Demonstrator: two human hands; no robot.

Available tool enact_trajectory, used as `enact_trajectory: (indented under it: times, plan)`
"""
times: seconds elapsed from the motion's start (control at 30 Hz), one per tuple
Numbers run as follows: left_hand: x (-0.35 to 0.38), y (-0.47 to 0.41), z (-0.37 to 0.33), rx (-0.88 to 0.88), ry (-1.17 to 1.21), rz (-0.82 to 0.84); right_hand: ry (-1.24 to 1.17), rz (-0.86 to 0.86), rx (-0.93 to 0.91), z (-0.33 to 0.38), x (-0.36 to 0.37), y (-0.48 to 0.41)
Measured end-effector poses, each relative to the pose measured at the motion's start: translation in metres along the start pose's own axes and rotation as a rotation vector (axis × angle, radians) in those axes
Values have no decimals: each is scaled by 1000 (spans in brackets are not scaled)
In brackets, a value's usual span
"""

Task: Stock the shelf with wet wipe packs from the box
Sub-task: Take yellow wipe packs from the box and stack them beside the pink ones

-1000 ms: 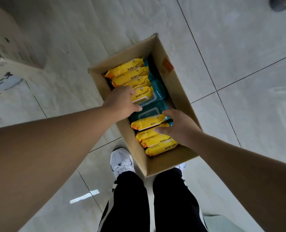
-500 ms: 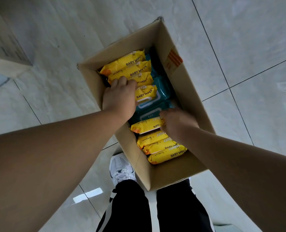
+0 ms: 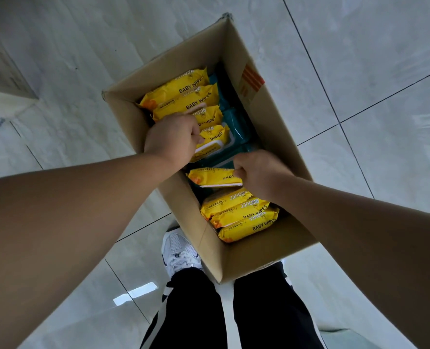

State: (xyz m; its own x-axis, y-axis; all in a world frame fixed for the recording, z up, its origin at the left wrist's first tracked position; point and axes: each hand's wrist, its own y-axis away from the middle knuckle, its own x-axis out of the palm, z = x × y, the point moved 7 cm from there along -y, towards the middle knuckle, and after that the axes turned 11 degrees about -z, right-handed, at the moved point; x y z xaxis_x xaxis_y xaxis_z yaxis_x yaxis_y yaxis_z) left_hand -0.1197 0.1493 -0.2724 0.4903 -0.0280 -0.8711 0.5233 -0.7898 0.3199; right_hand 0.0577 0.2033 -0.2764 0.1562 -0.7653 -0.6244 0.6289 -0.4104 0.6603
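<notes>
An open cardboard box [image 3: 264, 114] stands on the floor in front of my feet, filled with yellow baby wipe packs over teal packs [image 3: 236, 127]. My left hand [image 3: 173, 139] is closed around a yellow pack [image 3: 212, 139] in the far group and tilts it up. My right hand [image 3: 256, 175] grips another yellow pack [image 3: 212, 177] at the box's middle, lifted a little and turned on edge. Several yellow packs [image 3: 241, 217] lie at the near end and several more [image 3: 183, 93] at the far end.
Grey tiled floor [image 3: 359, 71] surrounds the box. A pale cardboard box or low unit [image 3: 5, 79] sits at the far left. My white shoe [image 3: 181, 250] and black trousers [image 3: 196, 311] are just below the box's near corner.
Both hands have closed on yellow packs and begun to raise them. The view has moved closer to the box.
</notes>
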Motion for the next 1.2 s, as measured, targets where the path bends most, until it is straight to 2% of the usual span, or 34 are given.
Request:
enact_trajectory:
  times: [0.13, 0.27, 0.63, 0.87, 1.2]
  plan:
    - [-4, 6, -9, 47, 80, 38, -178, -73, 43, -7, -8, 11]
    - [-23, 12, -26, 53, 213, 122, -252, -166, 70, -9, -39, 27]
    - [-168, 28, -113, 67, 374, 79, -391, -280, 85, 48, -165, 135]
    - [-324, 53, -196, 213, 370, 69, -476, -387, 57, 110, -286, 237]
    - [-643, 96, -324, 437, 253, -85, -543, -610, -191, 245, -530, 392]
